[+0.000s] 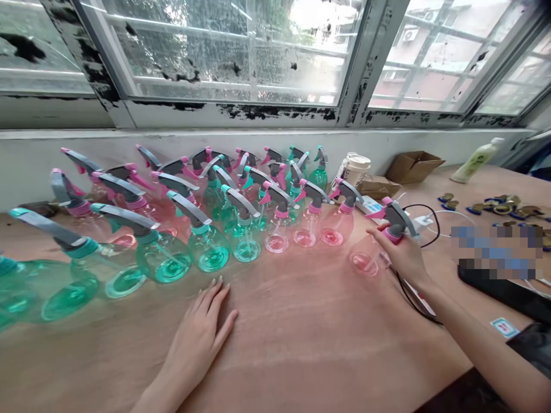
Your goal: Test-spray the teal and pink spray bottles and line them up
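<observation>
My right hand [402, 252] is wrapped round the neck of a pink spray bottle [364, 258] with a grey and pink trigger head. The bottle stands upright on the table, a little to the right of the others. My left hand [204, 324] lies flat on the wooden table [301, 344], fingers stretched out and holding nothing. Just beyond its fingertips stands a green spray bottle [210, 252]. Several more green and pink spray bottles stand in rows to the left, such as a pink spray bottle [338, 226] nearest the held one.
Behind the bottles runs a white wall under windows. A lidded paper cup [355, 166], an open cardboard box [413, 166] and a pale green bottle [477, 160] stand at the back right. Cables, a power strip and several gold and blue pieces [503, 206] lie on the right.
</observation>
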A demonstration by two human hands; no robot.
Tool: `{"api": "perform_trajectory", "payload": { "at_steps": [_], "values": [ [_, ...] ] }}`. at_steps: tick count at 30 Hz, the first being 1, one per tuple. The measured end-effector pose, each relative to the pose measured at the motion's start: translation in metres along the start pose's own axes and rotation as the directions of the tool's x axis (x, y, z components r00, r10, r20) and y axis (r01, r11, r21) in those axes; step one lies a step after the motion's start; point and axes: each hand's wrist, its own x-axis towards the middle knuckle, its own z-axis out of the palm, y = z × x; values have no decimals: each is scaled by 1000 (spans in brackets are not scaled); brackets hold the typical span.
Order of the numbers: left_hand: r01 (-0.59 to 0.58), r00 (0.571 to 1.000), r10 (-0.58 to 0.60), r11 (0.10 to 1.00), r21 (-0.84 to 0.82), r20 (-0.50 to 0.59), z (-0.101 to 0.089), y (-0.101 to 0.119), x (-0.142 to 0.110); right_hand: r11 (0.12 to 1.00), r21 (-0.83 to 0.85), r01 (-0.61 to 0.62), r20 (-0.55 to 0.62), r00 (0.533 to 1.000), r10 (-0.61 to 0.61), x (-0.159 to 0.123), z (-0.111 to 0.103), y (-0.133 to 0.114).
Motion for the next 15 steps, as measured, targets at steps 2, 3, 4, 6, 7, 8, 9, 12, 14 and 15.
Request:
{"api": "perform_trajectory", "payload": {
  "at_steps": [2,3,4,6,7,8,9,12,14,15],
  "values": [
    [-1,1000,1,1000,5,3,-2,1,1,1000,-19,-19,-34,999,18,14,4,5],
    [-1,1000,1,1000,4,7,-3,2,2,999,-26,-23,-48,999,22,20,6,7],
    [0,1000,0,1000,3,10,-4,2,2,999,-30,-24,-61,998,22,27,9,9],
    [6,1000,-6,1000,5,16,-4,3,3,999,-35,-20,-82,997,17,39,15,13],
    [9,1000,-9,1000,7,19,-5,3,4,999,-36,-16,-90,996,13,44,18,15],
    [12,1000,-12,1000,9,23,-5,3,4,999,-37,-10,-95,995,7,50,22,17],
    [15,1000,-15,1000,10,27,-5,4,4,999,-36,-3,-100,995,0,55,26,19],
    [21,999,-22,1000,5,39,-6,4,4,999,-32,18,-100,995,-21,68,34,24],
    [33,998,-33,999,0,44,-7,5,3,999,-34,23,-83,996,-26,75,36,27],
    [40,998,-40,999,-4,46,-7,5,3,999,-36,25,-63,998,-27,77,37,29]
  ]
}}
